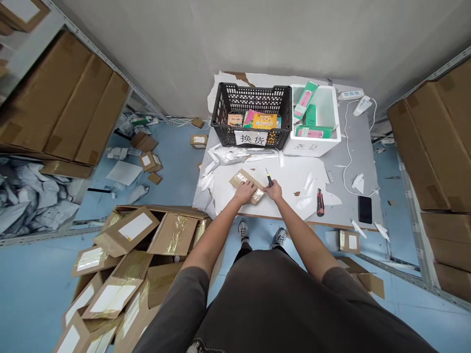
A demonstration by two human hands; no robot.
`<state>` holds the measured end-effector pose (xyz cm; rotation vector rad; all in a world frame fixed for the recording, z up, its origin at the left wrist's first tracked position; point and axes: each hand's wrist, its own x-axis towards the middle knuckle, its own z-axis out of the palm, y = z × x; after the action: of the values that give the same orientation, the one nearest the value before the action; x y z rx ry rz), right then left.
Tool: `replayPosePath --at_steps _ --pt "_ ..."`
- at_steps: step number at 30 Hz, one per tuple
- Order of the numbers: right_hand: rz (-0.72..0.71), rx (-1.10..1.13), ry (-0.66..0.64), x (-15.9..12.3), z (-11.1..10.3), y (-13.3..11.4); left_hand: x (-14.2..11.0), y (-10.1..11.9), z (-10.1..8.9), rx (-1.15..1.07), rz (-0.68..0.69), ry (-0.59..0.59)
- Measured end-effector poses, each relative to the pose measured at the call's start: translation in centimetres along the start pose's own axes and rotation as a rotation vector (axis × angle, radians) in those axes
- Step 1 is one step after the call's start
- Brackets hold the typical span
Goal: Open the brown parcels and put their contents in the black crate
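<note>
I am angling the left forearm [220, 230] and right forearm [302, 233] inward, elbows nearly straight, toward the near side of the black crate [226, 136]. The small carton [259, 187] is lying slantwise before that crate. My left hand [246, 192] is resting on it with fingers bending over the top; I cannot tell how firmly it is gripping. Before the crate's right end, my right hand [274, 191] is closing around a utility knife [270, 180], whose blade is pointing crateward.
</note>
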<state>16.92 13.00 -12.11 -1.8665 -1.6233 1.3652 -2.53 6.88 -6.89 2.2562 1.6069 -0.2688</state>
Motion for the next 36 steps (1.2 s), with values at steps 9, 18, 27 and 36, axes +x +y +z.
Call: replayPosePath --at_steps 9,18,27,36 --pt "0.027 0.204 -0.135 -1.6 -5.0 0.2 1.0 2.7 -0.2 -0.194 -0.303 0.074" --pt "-0.182 -0.294 -0.347 -4.3 -8.5 2.3 1.7 3.3 0.1 -0.19 -0.337 0.033" --pt "-0.341 -0.826 -0.409 -1.4 -8.7 -1.2 1.9 3.1 0.2 -0.202 -0.342 -0.013" --pt "-0.153 -0.44 -0.524 -0.9 -9.0 -0.2 2.2 3.1 0.6 -0.237 -0.323 0.033"
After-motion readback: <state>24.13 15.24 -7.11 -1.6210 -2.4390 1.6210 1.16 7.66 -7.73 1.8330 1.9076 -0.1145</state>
